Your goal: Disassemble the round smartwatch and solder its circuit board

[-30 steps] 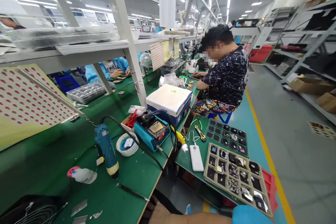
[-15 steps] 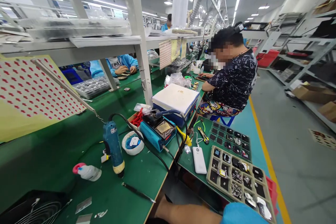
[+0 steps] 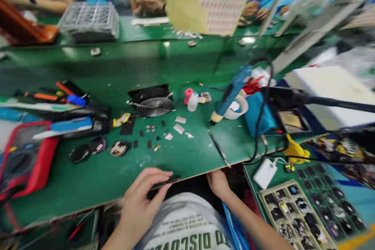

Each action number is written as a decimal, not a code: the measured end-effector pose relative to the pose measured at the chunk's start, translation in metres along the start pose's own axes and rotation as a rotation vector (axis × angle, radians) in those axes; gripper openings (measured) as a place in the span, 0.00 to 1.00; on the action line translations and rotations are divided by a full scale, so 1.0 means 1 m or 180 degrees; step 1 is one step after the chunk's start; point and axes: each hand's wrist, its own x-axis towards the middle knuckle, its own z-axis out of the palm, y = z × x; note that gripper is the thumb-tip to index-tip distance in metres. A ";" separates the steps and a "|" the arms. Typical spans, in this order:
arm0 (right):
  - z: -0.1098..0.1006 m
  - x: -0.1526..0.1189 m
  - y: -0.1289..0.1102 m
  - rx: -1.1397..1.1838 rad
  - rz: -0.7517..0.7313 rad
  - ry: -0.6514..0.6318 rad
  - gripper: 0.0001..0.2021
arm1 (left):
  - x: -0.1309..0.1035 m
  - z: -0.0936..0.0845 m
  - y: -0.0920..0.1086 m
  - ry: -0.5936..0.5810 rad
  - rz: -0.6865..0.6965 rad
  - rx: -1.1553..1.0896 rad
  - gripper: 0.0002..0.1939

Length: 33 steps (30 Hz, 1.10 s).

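At the bench's front edge, my left hand [image 3: 143, 191] pinches a small dark flat piece [image 3: 173, 179] between thumb and fingers; its exact kind does not show. My right hand [image 3: 218, 183] is by the edge to the right, its fingers mostly hidden beside the bench. Tweezers [image 3: 219, 147] lie on the green top just above that hand. Beyond my left hand are scattered small dark pads [image 3: 149, 144], metal bits and a round watch-like part [image 3: 119, 148]. A blue electric screwdriver [image 3: 231, 94] hangs tip down over the bench.
A red-cased meter [image 3: 48, 164] and a tool holder [image 3: 101, 121] stand left. A fan [image 3: 155, 106], a bottle [image 3: 192, 101] and a blue soldering station [image 3: 259, 115] stand farther back. At right are a power bank [image 3: 265, 174] and a parts tray [image 3: 288, 211]. Several people sit opposite.
The view has swung left and down, from the aisle and a seated co-worker to the bench before me. My left hand, with the dark piece, is now in view.
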 end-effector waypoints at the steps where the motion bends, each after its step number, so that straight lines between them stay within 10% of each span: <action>1: -0.002 -0.013 -0.002 0.0087 -0.0157 -0.0080 0.18 | -0.002 0.001 0.002 0.0022 0.0121 -0.0048 0.06; 11: -0.098 -0.020 -0.097 0.2430 -0.0931 -0.0078 0.20 | -0.010 -0.003 0.032 0.0008 0.0447 -0.0196 0.04; 14: -0.097 -0.014 -0.099 0.2723 -0.0943 -0.0239 0.31 | -0.015 -0.002 0.033 -0.0192 0.0573 -0.0108 0.07; 33: -0.096 -0.018 -0.106 0.2310 -0.1074 0.0121 0.24 | -0.020 0.005 0.030 -0.0252 0.0371 -0.0688 0.07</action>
